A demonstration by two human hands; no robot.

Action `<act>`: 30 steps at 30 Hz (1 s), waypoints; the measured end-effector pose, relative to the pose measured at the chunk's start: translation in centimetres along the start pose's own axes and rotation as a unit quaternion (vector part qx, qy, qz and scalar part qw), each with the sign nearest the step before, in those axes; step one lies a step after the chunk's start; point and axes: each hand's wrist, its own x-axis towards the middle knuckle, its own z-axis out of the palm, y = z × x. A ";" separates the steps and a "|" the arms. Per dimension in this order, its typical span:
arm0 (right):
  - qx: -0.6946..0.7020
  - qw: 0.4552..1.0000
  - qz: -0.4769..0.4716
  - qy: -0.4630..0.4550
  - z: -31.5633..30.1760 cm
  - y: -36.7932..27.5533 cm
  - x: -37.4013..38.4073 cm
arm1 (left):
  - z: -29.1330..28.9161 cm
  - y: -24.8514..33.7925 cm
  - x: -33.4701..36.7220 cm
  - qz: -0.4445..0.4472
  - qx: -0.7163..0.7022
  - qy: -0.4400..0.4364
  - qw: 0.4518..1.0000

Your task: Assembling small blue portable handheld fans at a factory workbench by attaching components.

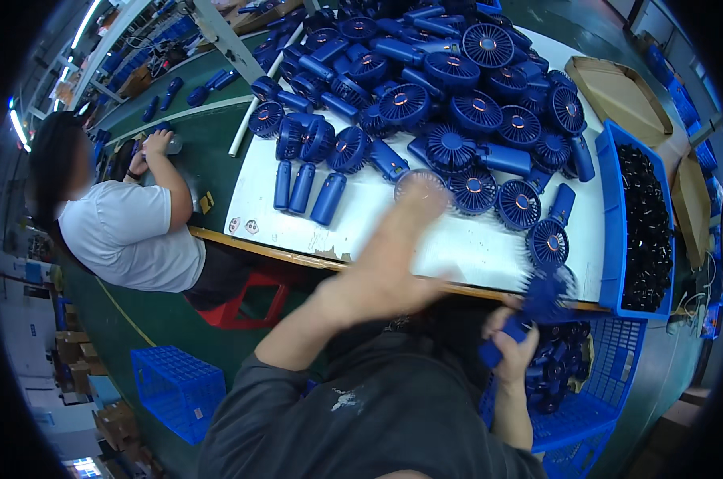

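Observation:
My left hand (385, 255) is stretched over the white table, smeared by motion, with its thumb held out to the side. Its fingertips overlap a pale round fan grille (423, 191); whether they grip it cannot be told. At the table's front right edge, my right hand (513, 343) is closed round the handle of a blue handheld fan (549, 291), whose head is blurred. A large heap of blue handheld fans (449, 96) covers the far part of the table. Three fans stand a little apart with handles toward me, one of them a fan with its handle (328, 199) nearest my left arm.
On the right stands a blue bin (609, 215) of small black parts, beside an open cardboard box (617, 92). Below my right hand, a blue crate (617, 391) holds more fans. At left, a co-worker (130, 227) works near a red stool (249, 307) and a blue crate (178, 391).

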 end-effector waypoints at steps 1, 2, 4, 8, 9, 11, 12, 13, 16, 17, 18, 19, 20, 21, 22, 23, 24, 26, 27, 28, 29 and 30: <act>-0.043 0.996 -0.044 0.065 -2.0 0.0 -0.9 | -1.4 -2.3 -0.3 -0.065 0.100 0.089 0.989; -0.090 0.985 -0.066 0.135 -3.9 -0.3 -1.7 | -2.9 -6.3 -1.5 -0.071 0.214 0.159 0.961; -0.197 0.947 -0.057 0.248 -10.7 1.1 -3.5 | -5.5 -12.7 -4.5 -0.165 0.266 0.264 0.912; -0.529 0.750 -0.006 0.398 -31.4 9.4 -10.8 | -8.1 -19.0 -6.4 -0.419 0.077 0.212 0.880; -0.553 0.734 0.060 0.391 -32.8 9.5 -11.1 | -8.4 -20.1 -6.9 -0.412 0.040 0.217 0.884; -0.571 0.697 0.149 0.407 -34.1 10.0 -11.9 | -8.6 -21.4 -7.2 -0.407 0.037 0.216 0.887; -0.570 0.699 0.146 0.407 -35.0 10.4 -12.6 | -8.9 -21.7 -7.1 -0.399 0.034 0.209 0.892; -0.615 0.671 0.194 0.366 -36.7 10.8 -13.4 | -9.2 -21.6 -6.7 -0.408 -0.020 0.215 0.887; -0.594 0.730 0.196 0.275 -35.3 9.4 -12.1 | -9.7 -17.8 -5.9 -0.380 -0.027 0.265 0.886; -0.547 0.782 0.142 0.261 -33.8 8.9 -11.0 | -9.6 -15.7 -5.7 -0.357 -0.089 0.274 0.889; -0.516 0.806 0.045 0.286 -30.9 9.1 -9.8 | -8.9 -13.9 -5.7 -0.333 -0.151 0.280 0.888; -0.424 0.871 0.041 0.245 -23.1 5.9 -6.6 | -7.9 -12.5 -6.6 -0.327 -0.226 0.274 0.876; -0.361 0.906 0.051 0.216 -16.3 3.4 -4.6 | -5.9 -10.6 -6.8 -0.329 -0.252 0.265 0.871; -0.364 0.916 0.047 0.162 -10.9 1.8 -3.5 | -3.4 -7.6 -6.7 -0.359 -0.314 0.259 0.840; -0.284 0.952 0.062 0.100 -5.2 0.3 -2.5 | 0.2 -6.7 -8.2 -0.387 -0.378 0.253 0.802; -0.241 0.969 0.051 0.002 -1.4 -0.2 -1.7 | 2.9 -3.9 -8.0 -0.333 -0.452 0.242 0.791; -0.167 0.982 0.047 -0.074 1.2 0.5 -1.2 | 5.4 -2.3 -8.2 -0.283 -0.499 0.199 0.794; -0.071 0.982 0.085 -0.153 5.9 1.3 -0.7 | 10.3 -0.2 -8.7 -0.216 -0.615 0.249 0.717; -0.224 0.960 0.056 -0.157 6.5 1.7 -0.3 | 9.6 1.5 -6.5 -0.158 -0.601 0.275 0.733; -0.266 0.956 0.058 -0.112 7.7 1.5 -0.2 | 8.7 1.7 -5.7 -0.219 -0.538 0.222 0.783; -0.308 0.946 0.011 -0.101 8.1 2.0 -0.1 | 7.6 1.5 -5.4 -0.275 -0.469 0.164 0.823; -0.323 0.941 -0.007 -0.097 8.7 1.6 0.1 | 7.8 0.9 -5.2 -0.256 -0.450 0.190 0.834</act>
